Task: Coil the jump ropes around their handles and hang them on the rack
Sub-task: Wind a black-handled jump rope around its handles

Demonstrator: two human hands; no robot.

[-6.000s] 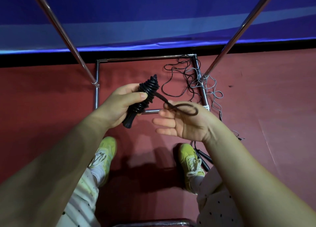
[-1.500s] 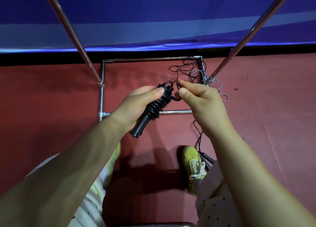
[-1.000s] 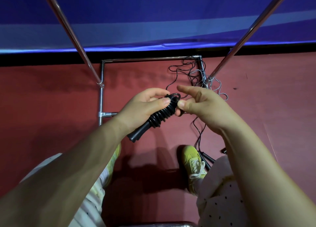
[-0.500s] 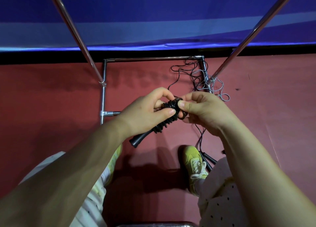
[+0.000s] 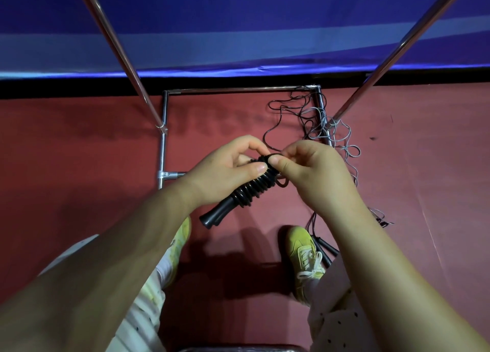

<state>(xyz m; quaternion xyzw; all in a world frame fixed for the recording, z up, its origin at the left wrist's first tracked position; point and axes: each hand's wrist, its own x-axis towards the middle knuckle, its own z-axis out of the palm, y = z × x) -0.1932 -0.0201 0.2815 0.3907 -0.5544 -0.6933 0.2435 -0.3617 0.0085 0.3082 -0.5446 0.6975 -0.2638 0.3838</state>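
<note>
**Operator:** Jump rope [image 5: 254, 187], the black one, sits between my hands above the red floor [image 5: 79, 166], cord already wound in tight turns around its paired handles [image 5: 214, 215]. My left hand [image 5: 225, 174] grips the wound part, thumb pressed along the coils. My right hand [image 5: 313, 171] pinches the cord's tail at the top end of the coil, thumb and forefinger together.

**Observer:** What worries you?

**Operator:** The tail. A small loop [image 5: 282, 183] pokes out under my right hand, and I can't tell whether the end is tucked under a turn. If I let go too soon, I'd expect the top turns to spring off and unwind.

**Observer:** Anything else?

**Operator:** The coils bulge wider than the handles, so easing my left thumb could let them slide toward the bare ends.

**Observer:** And underfoot?

**Operator:** Loose black and grey cords [image 5: 318, 123] are tangled over the rack [image 5: 163, 139] base's far right corner, and more handles [image 5: 324, 248] lie just beside my right shoe [image 5: 302, 251]. Stepping forward to hang this could snag them.
</note>
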